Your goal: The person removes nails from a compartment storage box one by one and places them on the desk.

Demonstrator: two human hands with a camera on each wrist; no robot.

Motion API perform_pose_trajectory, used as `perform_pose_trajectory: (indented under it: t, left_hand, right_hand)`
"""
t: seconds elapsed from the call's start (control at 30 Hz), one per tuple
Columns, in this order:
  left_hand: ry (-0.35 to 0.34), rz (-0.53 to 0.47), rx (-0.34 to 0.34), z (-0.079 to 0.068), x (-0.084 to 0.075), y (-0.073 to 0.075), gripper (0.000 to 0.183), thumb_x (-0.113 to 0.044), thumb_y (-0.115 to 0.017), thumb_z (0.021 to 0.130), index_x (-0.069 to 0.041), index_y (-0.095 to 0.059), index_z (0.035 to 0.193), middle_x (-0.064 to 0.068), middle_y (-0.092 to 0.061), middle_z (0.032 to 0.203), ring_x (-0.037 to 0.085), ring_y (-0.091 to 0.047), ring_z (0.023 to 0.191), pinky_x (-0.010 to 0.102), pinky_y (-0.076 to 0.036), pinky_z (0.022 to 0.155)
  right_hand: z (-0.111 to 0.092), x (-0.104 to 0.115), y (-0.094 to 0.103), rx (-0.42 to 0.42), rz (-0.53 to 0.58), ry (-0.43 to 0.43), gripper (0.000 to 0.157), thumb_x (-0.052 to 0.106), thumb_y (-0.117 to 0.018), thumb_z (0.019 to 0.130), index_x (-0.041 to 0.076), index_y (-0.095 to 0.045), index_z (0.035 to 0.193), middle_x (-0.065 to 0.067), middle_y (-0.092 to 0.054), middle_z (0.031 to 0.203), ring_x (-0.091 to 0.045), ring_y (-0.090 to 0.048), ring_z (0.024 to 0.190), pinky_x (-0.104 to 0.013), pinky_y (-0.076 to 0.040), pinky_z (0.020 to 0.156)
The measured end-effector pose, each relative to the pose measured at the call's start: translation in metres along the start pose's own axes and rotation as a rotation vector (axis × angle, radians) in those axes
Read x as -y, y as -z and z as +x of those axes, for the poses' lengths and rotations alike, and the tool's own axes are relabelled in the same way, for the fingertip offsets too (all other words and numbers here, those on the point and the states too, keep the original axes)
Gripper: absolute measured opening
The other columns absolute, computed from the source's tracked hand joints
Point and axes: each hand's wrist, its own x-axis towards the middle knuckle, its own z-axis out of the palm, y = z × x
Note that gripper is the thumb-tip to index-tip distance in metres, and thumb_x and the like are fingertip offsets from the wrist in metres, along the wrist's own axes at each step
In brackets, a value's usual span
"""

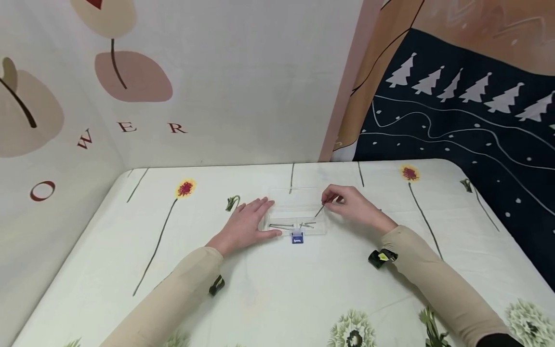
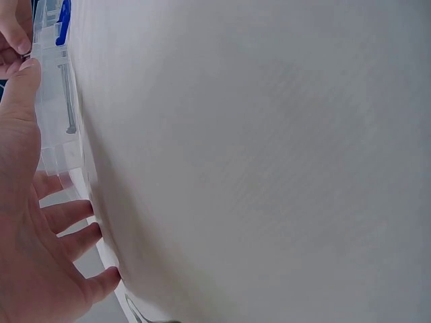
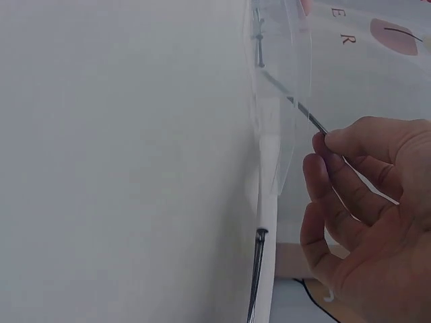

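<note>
A clear plastic box [image 1: 321, 231] sits on the table with its lid [image 1: 303, 196] raised back and a blue latch [image 1: 297, 237] at its front. Several thin metal nails [image 1: 281, 226] lie in its compartments. My left hand [image 1: 247, 224] rests at the box's left end, fingers extended, the thumb [image 2: 23, 84] along the front side. At the right end, my right hand [image 1: 351, 205] pinches a thin dark nail [image 3: 311, 120] between thumb and fingertips. That nail slants down, its lower end over the right part of the box.
A white flower-printed cloth [image 1: 269, 299] covers the table. White fabric [image 1: 243, 106] with letters hangs behind it, and dark tree-patterned fabric [image 1: 451, 125] hangs at the right. Each sleeve has a small black wrist camera, such as the right one [image 1: 378, 259].
</note>
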Motion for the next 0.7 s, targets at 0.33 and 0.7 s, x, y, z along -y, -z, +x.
perform_pose_trajectory:
  t: [0.33, 0.7]
  left_hand:
    - [0.004, -0.003, -0.005, 0.0, 0.002, -0.001, 0.09, -0.064, -0.06, 0.084, -0.008, -0.035, 0.15, 0.016, -0.032, 0.153, 0.034, -0.029, 0.139, 0.056, -0.021, 0.111]
    - [0.004, -0.002, -0.001, -0.001, 0.0, 0.0, 0.089, -0.064, -0.06, 0.084, -0.008, -0.035, 0.15, 0.016, -0.032, 0.153, 0.034, -0.029, 0.14, 0.056, -0.021, 0.111]
  right_hand:
    - [-0.014, -0.007, 0.013, 0.002, -0.019, -0.037, 0.005, 0.002, -0.064, 0.09, 0.005, -0.066, 0.094, -0.008, -0.067, 0.09, -0.018, -0.06, 0.087, -0.035, -0.049, 0.076]
    - [-0.032, -0.014, 0.032, -0.049, -0.026, -0.119, 0.005, 0.001, -0.064, 0.091, 0.003, -0.066, 0.094, -0.004, -0.066, 0.092, -0.021, -0.06, 0.089, -0.037, -0.049, 0.079]
